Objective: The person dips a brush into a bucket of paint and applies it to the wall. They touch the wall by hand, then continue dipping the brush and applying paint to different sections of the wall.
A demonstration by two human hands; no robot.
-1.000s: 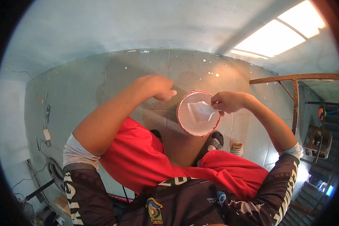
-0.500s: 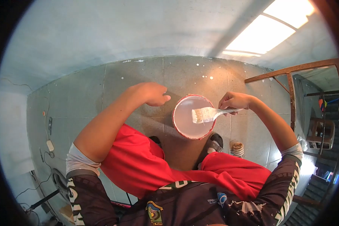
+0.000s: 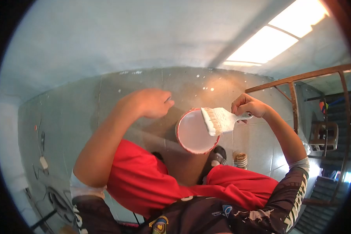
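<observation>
A wide paintbrush [image 3: 219,121] with white paint on its bristles is in my right hand [image 3: 249,108], whose fingers pinch the white handle. Its bristles hang over the right part of a red-rimmed bucket [image 3: 178,134], which stands on the floor between my feet and holds pale paint. To the left of the bucket and above it, my left hand [image 3: 156,103] is closed, with its fingers curled inward. What that hand holds, if anything, is hidden.
A pale wall [image 3: 124,39] rises in front of me, above the tiled floor [image 3: 128,84]. On the right stands a brown metal frame [image 3: 294,105] with a chair [image 3: 324,135] beyond it. A ringed object [image 3: 241,160] sits by my shoe. Cables and a white adapter [image 3: 43,162] lie at left.
The brush has risen toward the camera and turned, so its broad side and bristles show larger. The view has shifted slightly, and my left hand has moved a little nearer to the bucket.
</observation>
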